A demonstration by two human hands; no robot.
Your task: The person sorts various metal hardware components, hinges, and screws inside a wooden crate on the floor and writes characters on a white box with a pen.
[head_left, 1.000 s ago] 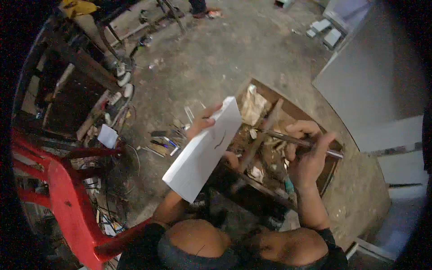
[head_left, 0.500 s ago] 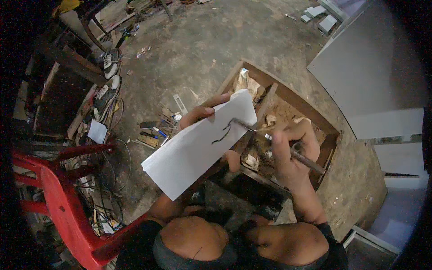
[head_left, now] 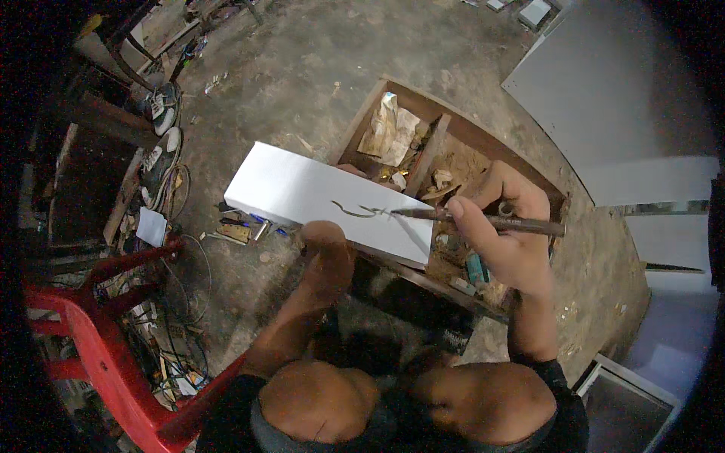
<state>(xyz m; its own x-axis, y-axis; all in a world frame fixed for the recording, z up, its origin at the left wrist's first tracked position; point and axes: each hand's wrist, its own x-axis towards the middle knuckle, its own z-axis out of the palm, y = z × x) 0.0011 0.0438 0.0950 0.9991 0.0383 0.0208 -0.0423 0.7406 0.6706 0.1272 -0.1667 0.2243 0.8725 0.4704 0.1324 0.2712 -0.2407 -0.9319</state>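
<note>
A long white rectangular board (head_left: 302, 177) is gripped by my left hand (head_left: 328, 253), its thumb side at the near edge and fingertips showing past the far edge. Dark curved strokes (head_left: 353, 211) mark its face. My right hand (head_left: 513, 238) is closed around a slim dark pen-like tool (head_left: 529, 225). The tapered tip meets the board beside the strokes, close to its right end. Whether the tool is a pen or a brush I cannot make out. Under both hands lies a wooden divided tray (head_left: 434, 155) holding crumpled paper (head_left: 391, 128) and brown debris.
A red plastic chair (head_left: 113, 370) stands at the lower left. Shoes (head_left: 162, 113) and tangled cables line the left side. Small tools (head_left: 238, 230) lie on the concrete floor (head_left: 287, 83) left of the tray. Large pale panels (head_left: 604, 98) rise at the right.
The board has turned to slope down toward the right, and my left hand shows more fully in front. The tool's tip has moved left along the board, and the dark strokes look rotated with it.
</note>
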